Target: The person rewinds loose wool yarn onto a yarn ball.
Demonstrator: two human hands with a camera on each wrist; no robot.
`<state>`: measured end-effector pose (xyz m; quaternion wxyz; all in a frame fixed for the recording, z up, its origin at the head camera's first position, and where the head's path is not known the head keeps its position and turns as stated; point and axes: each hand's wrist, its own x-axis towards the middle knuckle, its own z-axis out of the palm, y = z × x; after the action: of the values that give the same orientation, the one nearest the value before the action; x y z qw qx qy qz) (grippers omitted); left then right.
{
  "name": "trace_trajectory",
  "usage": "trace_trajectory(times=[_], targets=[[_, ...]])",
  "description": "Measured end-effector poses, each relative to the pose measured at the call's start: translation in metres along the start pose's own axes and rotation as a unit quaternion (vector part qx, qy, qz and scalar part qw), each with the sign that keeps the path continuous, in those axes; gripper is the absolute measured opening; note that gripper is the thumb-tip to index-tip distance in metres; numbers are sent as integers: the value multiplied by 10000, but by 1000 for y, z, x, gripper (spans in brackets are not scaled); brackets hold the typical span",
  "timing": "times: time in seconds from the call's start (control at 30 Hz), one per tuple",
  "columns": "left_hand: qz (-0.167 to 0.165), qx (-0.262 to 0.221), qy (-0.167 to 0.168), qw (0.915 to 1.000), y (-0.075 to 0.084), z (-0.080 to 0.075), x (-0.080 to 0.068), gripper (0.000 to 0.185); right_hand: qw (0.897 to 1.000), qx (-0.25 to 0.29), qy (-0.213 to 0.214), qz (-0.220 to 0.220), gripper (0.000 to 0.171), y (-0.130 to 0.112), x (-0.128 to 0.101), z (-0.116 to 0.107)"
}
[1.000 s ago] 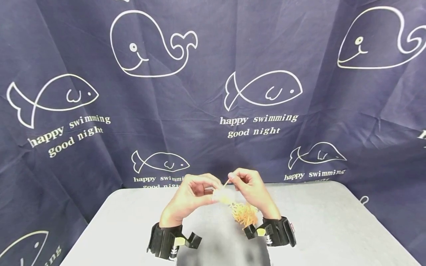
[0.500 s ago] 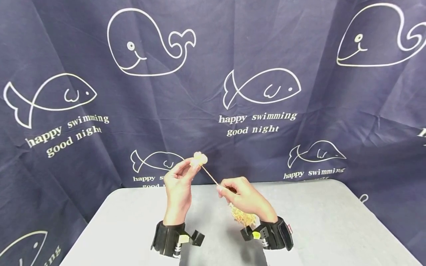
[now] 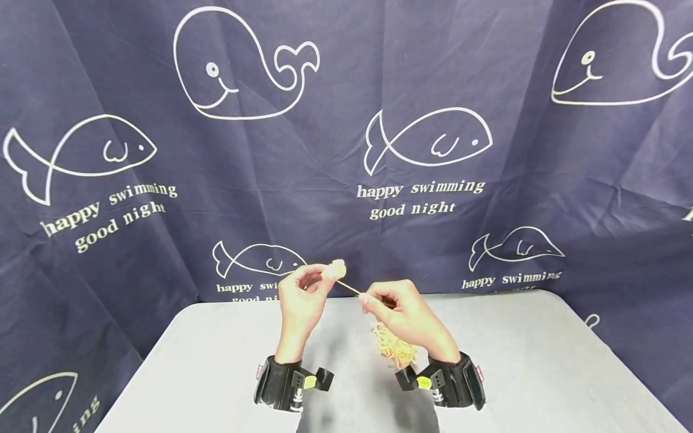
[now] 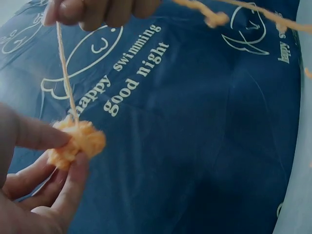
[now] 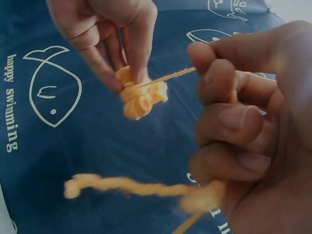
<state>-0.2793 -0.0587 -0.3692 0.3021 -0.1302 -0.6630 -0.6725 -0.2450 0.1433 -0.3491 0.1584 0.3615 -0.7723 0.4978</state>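
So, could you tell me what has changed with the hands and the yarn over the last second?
The left hand drew the small yarn ball up and away from the right hand, stretching a strand taut, then eased back closer. Both hands kept their grips: left pinching the ball, right pinching the strand. The loose yarn pile stayed on the table.

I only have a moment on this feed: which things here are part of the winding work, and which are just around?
In hand:
left hand pinches the small yarn ball
right hand holds the taut yarn strand
loose yarn pile under the right hand

Just around:
grey table
whale-print backdrop
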Motion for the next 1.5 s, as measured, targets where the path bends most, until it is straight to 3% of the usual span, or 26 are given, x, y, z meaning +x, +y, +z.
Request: trace_trajectory(times=[0.2, 0.3, 0.37, 0.47, 0.67, 0.83, 0.9, 1.0, 1.1, 1.3, 1.5], targets=[[-199, 383, -886, 9951, -1, -5, 1, 11, 9962, 515, 621, -329, 20, -1, 1, -6], [-507, 231, -1575, 9859, -1, -9, 3, 11, 9933, 541, 951, -370, 19, -2, 2, -9], [-724, 13, -2095, 9751, 1, -13, 3, 12, 9907, 543, 1188, -368, 18, -1, 3, -11], [-901, -351, -2888, 9525, 4, -17, 4, 14, 9864, 608, 1493, -309, 17, 0, 4, -13], [-600, -1395, -4334, 8883, 12, -23, 5, 16, 9827, 651, 1717, -258, 17, 1, 6, -16], [-213, -2510, -4780, 8415, 20, -21, 5, 15, 9829, 635, 1721, -171, 17, 2, 8, -14], [-128, -2854, -4797, 8296, 22, -19, 4, 18, 9835, 652, 1685, -128, 17, 2, 8, -13], [7, -3233, -4621, 8258, 24, -15, 1, 25, 9857, 648, 1550, -108, 16, 4, 9, -9], [104, -3587, -4223, 8324, 26, -9, -1, 30, 9891, 660, 1315, -50, 15, 7, 9, -6], [-7, -4181, -3599, 8340, 32, -2, -4, 50, 9935, 741, 860, 117, 16, 10, 8, 2], [-359, -4201, -2841, 8611, 43, -2, -4, 39, 9957, 572, 681, 262, 19, 9, 8, 5]])
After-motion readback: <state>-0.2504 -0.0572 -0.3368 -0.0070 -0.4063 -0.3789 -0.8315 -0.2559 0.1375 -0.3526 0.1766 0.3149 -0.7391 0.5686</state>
